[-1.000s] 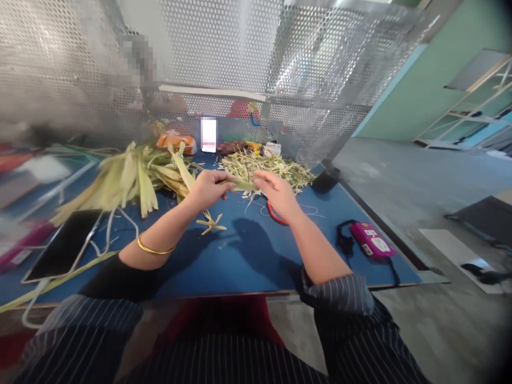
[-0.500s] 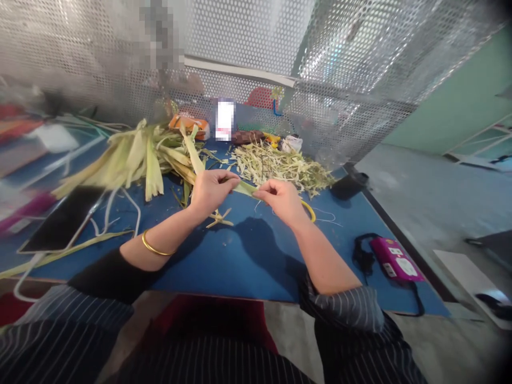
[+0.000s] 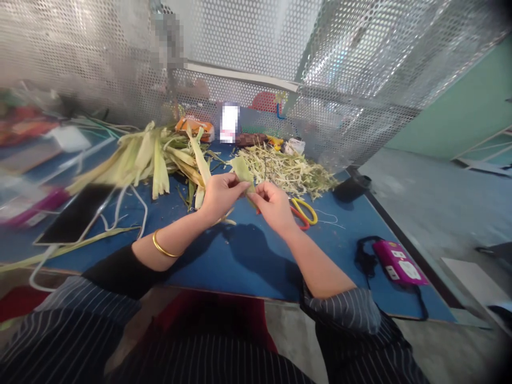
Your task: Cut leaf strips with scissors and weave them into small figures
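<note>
My left hand (image 3: 221,195) and my right hand (image 3: 272,204) are close together above the blue table (image 3: 248,256), both pinching one pale green leaf strip (image 3: 242,170). The strip sticks up and away from my fingertips. A gold bangle sits on my left wrist. Behind my left hand lies a bundle of long green-yellow leaves (image 3: 152,160). A heap of shredded leaf trimmings (image 3: 288,169) lies behind my right hand. Scissors with red and yellow handles (image 3: 304,212) rest on the table just right of my right hand.
A dark tablet (image 3: 74,213) with white cables lies at the left. A magenta device (image 3: 398,262) with a black cord sits near the right table edge. A perforated metal screen (image 3: 260,64) closes the back. A phone (image 3: 229,122) and small items stand against it.
My hands have drawn closer together, and the leaf strip that lay stretched between them is now bunched and standing upward. The view has shifted, showing the scissors more fully.
</note>
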The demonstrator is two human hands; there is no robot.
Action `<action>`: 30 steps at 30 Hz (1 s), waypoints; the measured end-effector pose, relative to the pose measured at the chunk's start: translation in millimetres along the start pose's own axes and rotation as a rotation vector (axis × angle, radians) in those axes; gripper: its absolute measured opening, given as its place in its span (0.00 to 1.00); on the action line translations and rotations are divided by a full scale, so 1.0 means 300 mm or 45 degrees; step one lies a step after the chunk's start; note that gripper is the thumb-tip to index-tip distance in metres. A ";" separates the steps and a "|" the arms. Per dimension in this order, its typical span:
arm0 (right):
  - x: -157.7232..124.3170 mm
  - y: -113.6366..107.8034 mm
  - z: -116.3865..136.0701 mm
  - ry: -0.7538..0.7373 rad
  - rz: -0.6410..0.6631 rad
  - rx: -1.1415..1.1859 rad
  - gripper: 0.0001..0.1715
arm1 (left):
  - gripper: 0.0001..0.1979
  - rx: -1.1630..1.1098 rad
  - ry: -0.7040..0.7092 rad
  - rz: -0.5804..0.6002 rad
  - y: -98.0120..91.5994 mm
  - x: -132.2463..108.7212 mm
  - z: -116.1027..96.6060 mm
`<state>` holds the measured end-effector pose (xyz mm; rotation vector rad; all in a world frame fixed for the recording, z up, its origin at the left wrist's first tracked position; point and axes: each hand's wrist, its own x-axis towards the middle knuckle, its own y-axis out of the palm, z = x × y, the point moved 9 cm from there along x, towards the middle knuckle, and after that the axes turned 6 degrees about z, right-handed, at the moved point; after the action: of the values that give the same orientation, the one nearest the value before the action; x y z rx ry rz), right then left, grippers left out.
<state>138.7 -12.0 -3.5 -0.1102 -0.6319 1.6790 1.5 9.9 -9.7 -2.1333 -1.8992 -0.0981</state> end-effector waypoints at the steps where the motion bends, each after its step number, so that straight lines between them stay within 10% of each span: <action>1: -0.004 0.005 0.005 -0.011 0.005 -0.021 0.14 | 0.12 0.082 0.022 -0.028 -0.007 -0.002 -0.004; 8: -0.006 -0.054 0.021 -0.070 -0.146 0.008 0.16 | 0.11 0.194 0.003 0.060 -0.010 -0.001 -0.020; 16: 0.023 -0.091 -0.026 -0.065 -0.202 0.394 0.12 | 0.09 0.194 0.058 0.515 0.149 -0.058 -0.025; 25: 0.010 -0.167 -0.047 0.001 -0.480 0.391 0.16 | 0.10 0.182 -0.017 0.442 0.148 -0.068 -0.011; 30: 0.029 -0.156 -0.064 0.007 -0.348 0.343 0.13 | 0.12 0.318 -0.012 0.361 0.130 -0.068 -0.014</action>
<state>186.0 6.3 4.3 0.1585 -0.3918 1.4820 37.8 -14.4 -16.9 -2.2015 -1.5028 0.1974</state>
